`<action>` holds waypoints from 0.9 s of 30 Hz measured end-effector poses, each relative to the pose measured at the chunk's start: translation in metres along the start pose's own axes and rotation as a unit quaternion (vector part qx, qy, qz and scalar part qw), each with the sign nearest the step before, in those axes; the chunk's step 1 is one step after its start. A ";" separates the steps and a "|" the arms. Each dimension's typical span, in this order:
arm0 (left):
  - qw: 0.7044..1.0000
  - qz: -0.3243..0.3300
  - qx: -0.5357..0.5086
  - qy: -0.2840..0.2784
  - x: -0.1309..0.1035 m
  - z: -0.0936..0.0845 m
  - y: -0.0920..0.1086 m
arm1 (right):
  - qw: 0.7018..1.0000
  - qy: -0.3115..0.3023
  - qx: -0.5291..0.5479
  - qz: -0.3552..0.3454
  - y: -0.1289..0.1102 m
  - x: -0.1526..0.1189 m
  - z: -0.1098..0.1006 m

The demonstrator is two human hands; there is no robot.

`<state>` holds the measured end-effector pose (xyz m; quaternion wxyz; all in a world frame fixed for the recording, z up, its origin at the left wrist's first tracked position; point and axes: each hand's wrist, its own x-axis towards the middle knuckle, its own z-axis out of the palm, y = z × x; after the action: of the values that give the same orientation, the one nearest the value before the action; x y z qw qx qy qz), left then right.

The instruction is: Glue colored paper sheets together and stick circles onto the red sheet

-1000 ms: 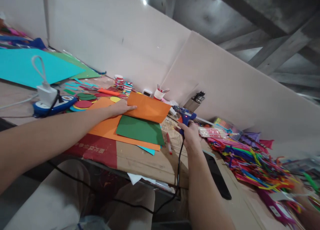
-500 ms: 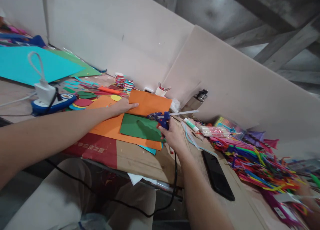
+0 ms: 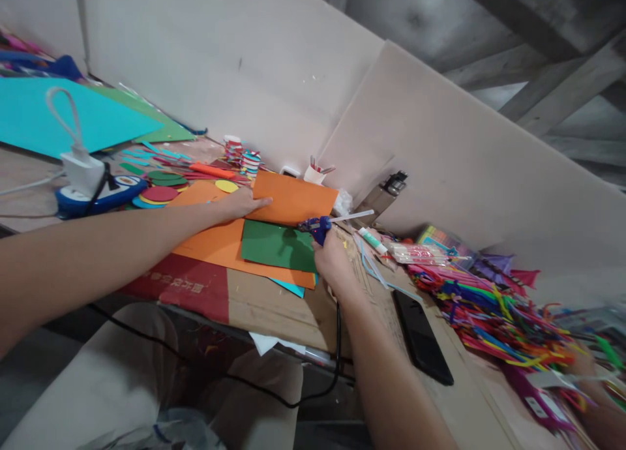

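Observation:
My left hand [image 3: 240, 203] pinches the left end of a small orange sheet [image 3: 293, 197], which is raised at a tilt above the table. In my right hand [image 3: 333, 261] is a blue hot glue gun [image 3: 320, 228], with a clear glue stick [image 3: 353, 216] poking out of its back. Its nozzle points left, close to the lower edge of the orange sheet; whether they touch I cannot tell. Beneath lies a green sheet [image 3: 276, 246] on a larger orange sheet [image 3: 215, 244], with a blue sheet's corner showing below. The glue gun's black cord [image 3: 337, 345] hangs over the table edge.
A blue power strip [image 3: 102, 199] with a white plug stands at left, near coloured paper circles [image 3: 160, 194]. At right lie a black phone [image 3: 421, 338], a glue stick tube [image 3: 372, 240] and many pipe cleaners [image 3: 489, 313]. Another person's hand [image 3: 584, 365] is at the far right.
The glue gun has moved slightly along the lower edge of the orange sheet, its stick now pointing a little higher. My left hand still holds the sheet.

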<state>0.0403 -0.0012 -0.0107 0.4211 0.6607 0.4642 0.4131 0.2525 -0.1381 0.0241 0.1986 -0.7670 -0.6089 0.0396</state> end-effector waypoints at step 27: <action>0.999 0.002 0.025 -0.030 -0.003 -0.004 0.005 | 0.995 0.010 -0.077 0.066 0.022 0.000 -0.022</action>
<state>0.0373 -0.0047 -0.0049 0.4174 0.6842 0.4603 0.3819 0.2789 -0.1475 0.0366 0.1420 -0.8187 -0.5564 -0.0026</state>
